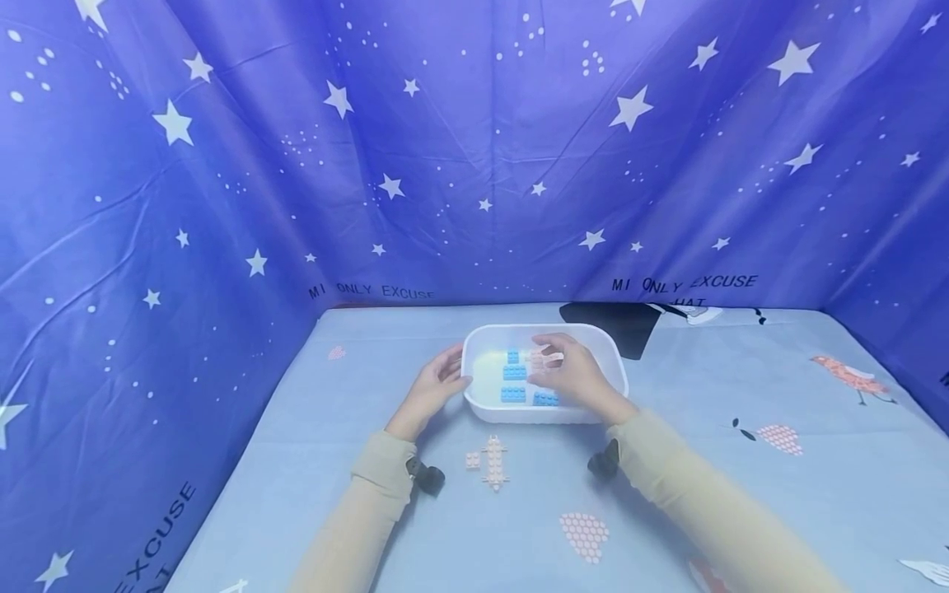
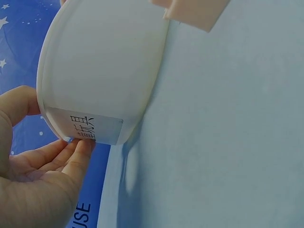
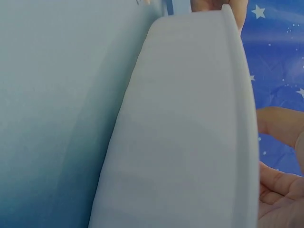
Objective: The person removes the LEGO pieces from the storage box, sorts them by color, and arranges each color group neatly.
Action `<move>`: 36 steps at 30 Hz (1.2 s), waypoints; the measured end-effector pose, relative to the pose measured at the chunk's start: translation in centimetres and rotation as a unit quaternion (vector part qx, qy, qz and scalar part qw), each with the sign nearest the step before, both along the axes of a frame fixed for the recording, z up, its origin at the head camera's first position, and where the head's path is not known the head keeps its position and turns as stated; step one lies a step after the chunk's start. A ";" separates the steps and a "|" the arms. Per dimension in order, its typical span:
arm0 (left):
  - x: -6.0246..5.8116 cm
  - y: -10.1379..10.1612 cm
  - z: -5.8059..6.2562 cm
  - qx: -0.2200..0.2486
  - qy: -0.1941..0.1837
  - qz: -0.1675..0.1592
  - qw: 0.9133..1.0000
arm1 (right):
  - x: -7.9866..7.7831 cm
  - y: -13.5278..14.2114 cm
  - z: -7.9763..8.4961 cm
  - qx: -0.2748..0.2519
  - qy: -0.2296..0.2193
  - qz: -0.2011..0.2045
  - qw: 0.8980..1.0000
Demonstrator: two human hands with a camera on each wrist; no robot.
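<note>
A white plastic bin (image 1: 544,416) sits on the bed-like cloth. At its left end my left hand (image 1: 433,387) holds the bin, thumb and fingers against the wall near the rim; in the left wrist view, fingertips (image 2: 84,147) touch a printed label (image 2: 107,127). My right hand (image 1: 574,375) reaches inside, thumb and index finger spread apart over pale pink toy bricks (image 1: 544,359). Blue toy bricks (image 1: 513,394) lie on the bin floor beside it. In the right wrist view, the bin wall (image 3: 175,118) hides the fingertips.
In front of the bin lie a long pink brick assembly (image 1: 494,463) with side pegs and a small pink brick (image 1: 473,461). The surface is a light blue patterned cloth (image 1: 689,511). Blue star-print curtains (image 1: 474,148) enclose the back and sides.
</note>
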State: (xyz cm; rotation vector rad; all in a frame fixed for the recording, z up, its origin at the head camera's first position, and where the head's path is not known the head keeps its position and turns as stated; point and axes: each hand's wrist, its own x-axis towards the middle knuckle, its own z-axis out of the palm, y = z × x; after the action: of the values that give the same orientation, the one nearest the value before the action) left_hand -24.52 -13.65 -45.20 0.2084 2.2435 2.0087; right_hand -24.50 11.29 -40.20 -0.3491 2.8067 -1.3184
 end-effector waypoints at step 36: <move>0.1 -0.1 0.0 -0.017 -0.003 0.002 1.000 | -2.9 -0.3 -2.0 0.060 -0.059 -0.021 0.996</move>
State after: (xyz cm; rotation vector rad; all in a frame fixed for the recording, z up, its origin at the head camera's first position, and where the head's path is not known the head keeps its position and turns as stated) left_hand -24.46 -13.76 -45.18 0.1941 2.2754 1.9686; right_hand -27.40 10.97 -42.18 -0.2035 2.7915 -1.1291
